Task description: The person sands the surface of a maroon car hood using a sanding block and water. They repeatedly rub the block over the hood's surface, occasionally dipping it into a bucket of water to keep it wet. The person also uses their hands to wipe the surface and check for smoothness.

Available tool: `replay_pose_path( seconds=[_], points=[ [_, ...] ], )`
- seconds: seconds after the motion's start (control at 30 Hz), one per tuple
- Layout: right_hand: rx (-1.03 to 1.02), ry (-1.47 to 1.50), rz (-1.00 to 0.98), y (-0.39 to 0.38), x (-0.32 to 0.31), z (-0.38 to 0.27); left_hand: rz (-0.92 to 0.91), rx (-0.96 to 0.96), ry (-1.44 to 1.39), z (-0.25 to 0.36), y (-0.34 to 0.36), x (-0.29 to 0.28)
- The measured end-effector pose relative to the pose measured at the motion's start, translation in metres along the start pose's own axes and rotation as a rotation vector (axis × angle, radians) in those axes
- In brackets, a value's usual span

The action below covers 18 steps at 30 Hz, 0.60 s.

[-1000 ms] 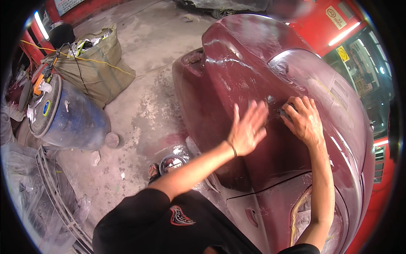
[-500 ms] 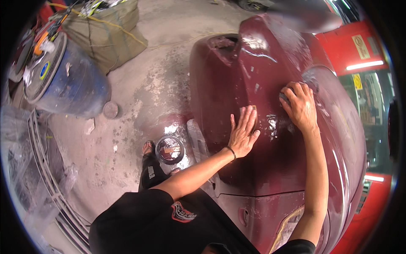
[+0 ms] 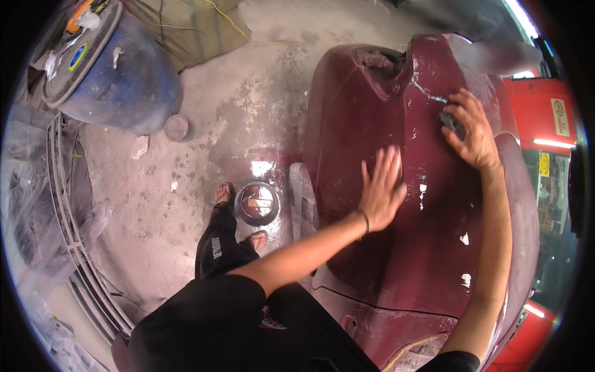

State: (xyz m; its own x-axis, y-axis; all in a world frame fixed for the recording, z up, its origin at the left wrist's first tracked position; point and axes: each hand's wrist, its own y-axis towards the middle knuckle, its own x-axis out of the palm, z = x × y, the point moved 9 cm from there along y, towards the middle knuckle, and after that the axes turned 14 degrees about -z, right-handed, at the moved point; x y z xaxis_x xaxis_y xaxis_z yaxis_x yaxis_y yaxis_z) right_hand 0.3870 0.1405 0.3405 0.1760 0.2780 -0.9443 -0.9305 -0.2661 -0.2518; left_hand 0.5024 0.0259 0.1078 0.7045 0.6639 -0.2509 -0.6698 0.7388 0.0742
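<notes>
A dark red, wet-looking car body panel [image 3: 365, 248] spreads out in front of me. My left hand [image 3: 382, 189] lies on its ridge with fingers stretched out; a thin pale edge beside the fingers is too blurred to name. Farther right, my right hand [image 3: 472, 133] curls its fingers around a dark grey pad [image 3: 452, 126]. That pad looks like a sanding block or sponge and is half hidden by the palm, close to the panel's surface. Pale scuffs and wet patches mark the panel between both hands.
A dark round bucket [image 3: 258, 203] holding liquid and a light piece stands by my feet. At the far left is a blue barrel [image 3: 133, 74], with a small round tub [image 3: 176, 128] near it. Long trim strips [image 3: 71, 229] and plastic sheeting [image 3: 28, 198] lie left.
The view has shifted, so panel and floor appear moved. My right hand has slid along the panel toward its far end, still around the grey pad. My left hand remains spread.
</notes>
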Motion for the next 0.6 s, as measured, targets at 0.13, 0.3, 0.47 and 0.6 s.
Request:
replay_pose_path(
  seconds=[0.13, 0.3, 0.47, 0.6],
  points=[
    [0.121, 0.077, 0.049, 0.020, -0.007, 0.023, 0.176, -0.075, -0.085, -0.065, 0.125, -0.096],
    [0.108, 0.112, 0.040, 0.029, 0.003, 0.027, 0.194, -0.125, -0.117, -0.035, 0.076, -0.055],
    [0.091, 0.097, 0.070, 0.017, 0.006, 0.029, 0.096, -0.167, -0.111, -0.024, 0.047, -0.022],
    [0.080, 0.088, 0.089, 0.040, -0.007, 0.020, 0.224, -0.264, -0.223, -0.113, 0.179, -0.131]
  ],
)
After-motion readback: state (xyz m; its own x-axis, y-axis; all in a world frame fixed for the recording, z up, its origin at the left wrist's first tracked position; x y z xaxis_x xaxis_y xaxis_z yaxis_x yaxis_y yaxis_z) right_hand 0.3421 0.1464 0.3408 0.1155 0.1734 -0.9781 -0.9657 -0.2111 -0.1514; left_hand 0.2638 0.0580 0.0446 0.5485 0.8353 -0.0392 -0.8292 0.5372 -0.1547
